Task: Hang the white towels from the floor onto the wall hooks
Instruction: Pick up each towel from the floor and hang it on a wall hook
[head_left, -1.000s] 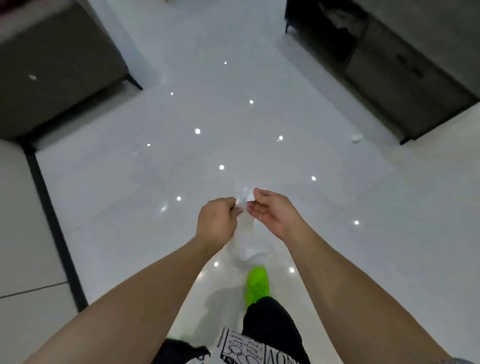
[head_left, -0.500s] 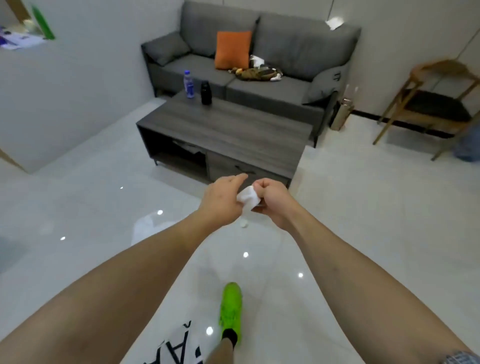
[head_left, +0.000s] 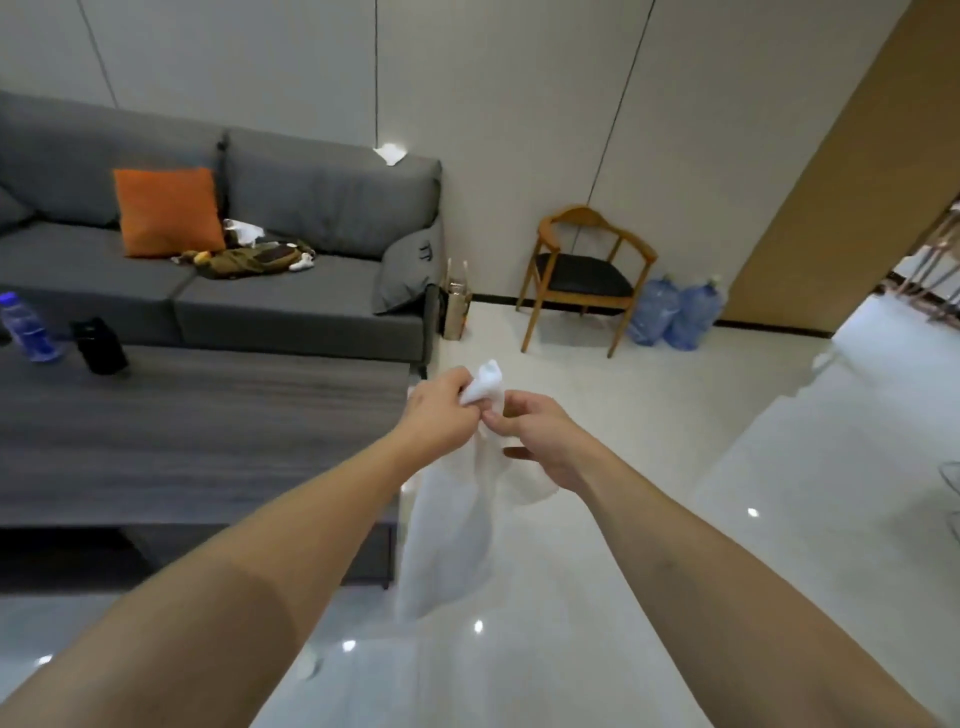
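Glossy white floor (head_left: 675, 571), grey sofa (head_left: 291, 291) beyond. White towel (head_left: 452, 530) pinched at top corner by left hand (head_left: 441, 410) and right hand (head_left: 540, 441), hanging straight down between both; no hooks visible.

A: The white towel (head_left: 452, 525) is soft, thin matt cloth, and the floor (head_left: 779, 493) is glossy, mirroring the ceiling lights.

B: The sofa (head_left: 291, 306) is grey woven fabric; the coffee table (head_left: 208, 436) is matt grey wood grain, possibly laminate.

A: The chair (head_left: 587, 270) has a smooth wooden frame and a dark seat.

B: The water jugs (head_left: 675, 312) are translucent blue plastic.
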